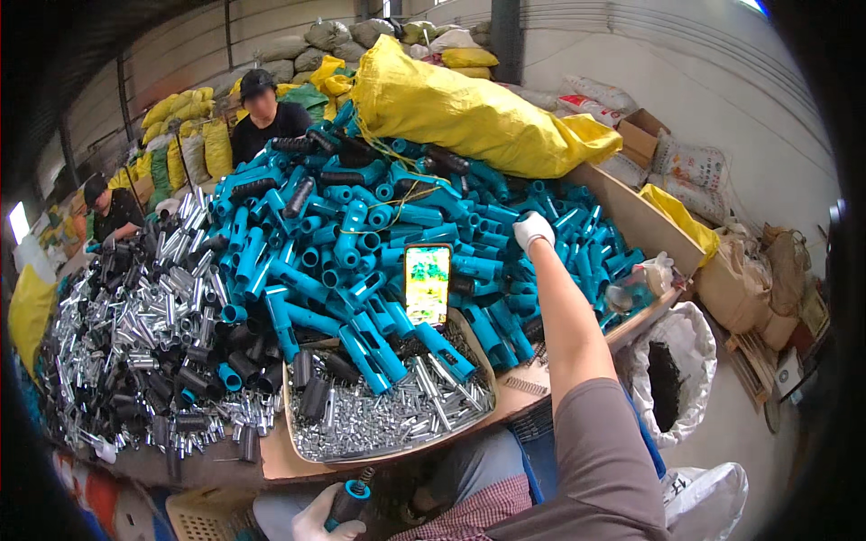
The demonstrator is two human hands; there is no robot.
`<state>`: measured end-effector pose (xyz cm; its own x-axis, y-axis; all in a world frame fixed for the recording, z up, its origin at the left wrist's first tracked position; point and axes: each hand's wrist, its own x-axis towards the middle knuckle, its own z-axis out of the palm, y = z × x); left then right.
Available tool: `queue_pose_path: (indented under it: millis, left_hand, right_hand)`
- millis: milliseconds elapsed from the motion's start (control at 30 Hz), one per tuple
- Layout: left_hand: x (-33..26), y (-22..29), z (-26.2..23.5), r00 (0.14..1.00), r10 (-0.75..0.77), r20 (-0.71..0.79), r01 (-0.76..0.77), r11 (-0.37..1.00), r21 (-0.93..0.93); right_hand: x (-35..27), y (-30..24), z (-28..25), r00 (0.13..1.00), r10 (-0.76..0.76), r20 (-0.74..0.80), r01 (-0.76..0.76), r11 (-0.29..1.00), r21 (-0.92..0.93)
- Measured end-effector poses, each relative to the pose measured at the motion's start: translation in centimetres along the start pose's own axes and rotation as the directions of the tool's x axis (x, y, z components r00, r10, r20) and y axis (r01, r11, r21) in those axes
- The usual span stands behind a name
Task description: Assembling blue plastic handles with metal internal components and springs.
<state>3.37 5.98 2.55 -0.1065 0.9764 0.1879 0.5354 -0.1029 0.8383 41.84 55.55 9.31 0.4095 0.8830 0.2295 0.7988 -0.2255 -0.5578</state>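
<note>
Low at the front edge, my left hand (pixel 316 521) in a white glove is closed around a black and teal cylindrical part (pixel 350 501). A coil spring (pixel 365 476) sticks up out of its teal end. My right hand (pixel 534 230), gloved in white, reaches far forward onto a heap of teal plastic tubular housings (pixel 347 236). It touches the housings on the heap's right side; its fingers are mostly hidden, so its grip does not show. A lit phone (pixel 427 285) stands upright against the heap, behind a shallow tray (pixel 493 397) of small metal pins.
Metal tubes (pixel 135 316) and black sleeves are heaped at the left. A yellow sack (pixel 469 113) lies across the heap's back. A wooden board (pixel 645 221) edges the right side, with an open white sack (pixel 699 361) below. Two people (pixel 266 117) work across the table and far left.
</note>
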Motion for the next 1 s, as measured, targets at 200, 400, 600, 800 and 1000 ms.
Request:
queue_pose_path:
  millis: [200,400,600,800,1000]
  left_hand:
    - [0.9,0.9,0.3,1.000,-0.011,0.016,0.010,1.000,0.027]
    - [0.9,1.8,0.3,1.000,-0.027,0.000,0.027,0.999,-0.040]
    - [1.0,1.8,-0.4,1.000,0.022,-0.016,-0.023,0.999,-0.033]
    - [-0.6,2.8,-2.0,0.998,0.061,0.019,-0.060,0.998,-0.031]
    - [-3.3,2.3,-3.4,0.998,0.041,0.043,-0.044,0.997,0.056]
  right_hand:
    - [2.7,3.8,5.6,0.997,0.073,-0.029,-0.062,0.956,0.288]
    - [-0.9,3.5,-2.4,0.934,0.124,-0.334,0.204,0.582,0.787]
    - [-25.5,-0.1,-9.2,0.842,-0.489,0.229,0.165,0.637,0.753]
    - [-39.7,2.0,-9.1,0.638,-0.441,0.631,-0.315,0.598,0.737]
    - [-41.2,1.5,-9.9,0.539,-0.516,0.666,-0.254,0.655,0.712]
